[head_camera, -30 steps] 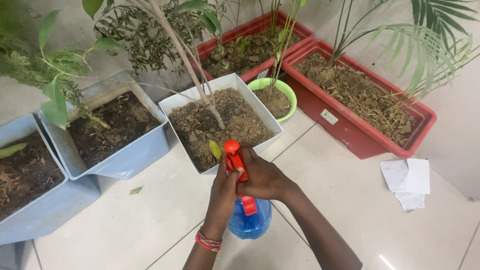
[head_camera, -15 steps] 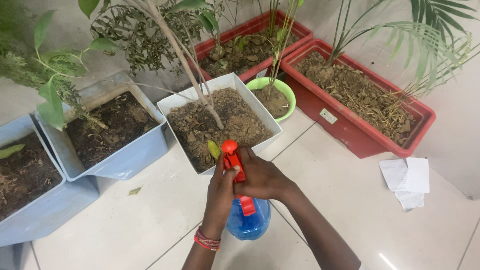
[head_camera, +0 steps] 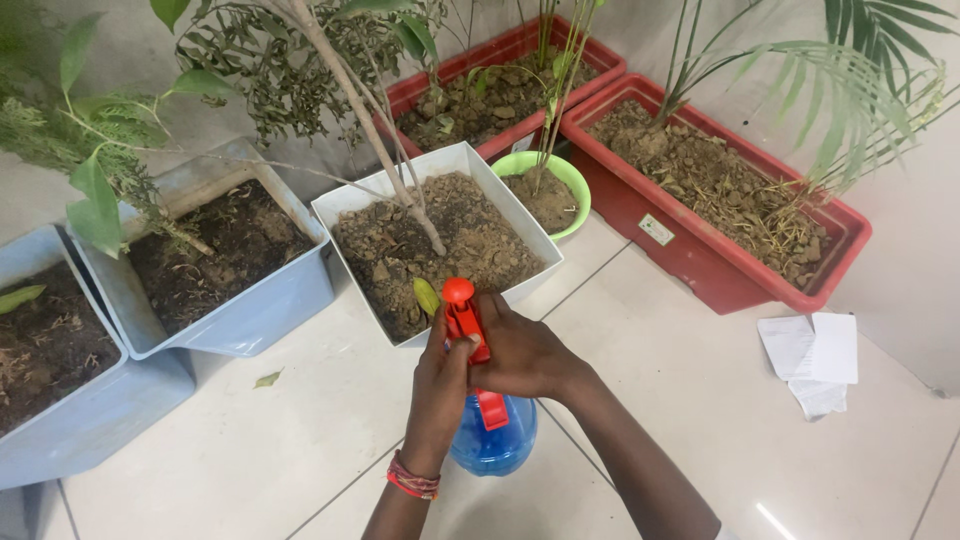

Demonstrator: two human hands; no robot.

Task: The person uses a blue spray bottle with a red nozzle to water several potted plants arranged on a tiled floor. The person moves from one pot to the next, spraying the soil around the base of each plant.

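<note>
Both hands clasp red spray head (head_camera: pixel 465 322) of blue spray bottle (head_camera: pixel 494 440): left hand (head_camera: pixel 440 385) and right hand (head_camera: pixel 525 352) fingers wrapped tight. Bottle upright, just before white square planter (head_camera: pixel 340 215); nozzle toward its soil.

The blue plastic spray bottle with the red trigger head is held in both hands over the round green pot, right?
Not quite. The head view shows both hands holding the blue plastic spray bottle at the white square planter, not over the round green pot.
</note>
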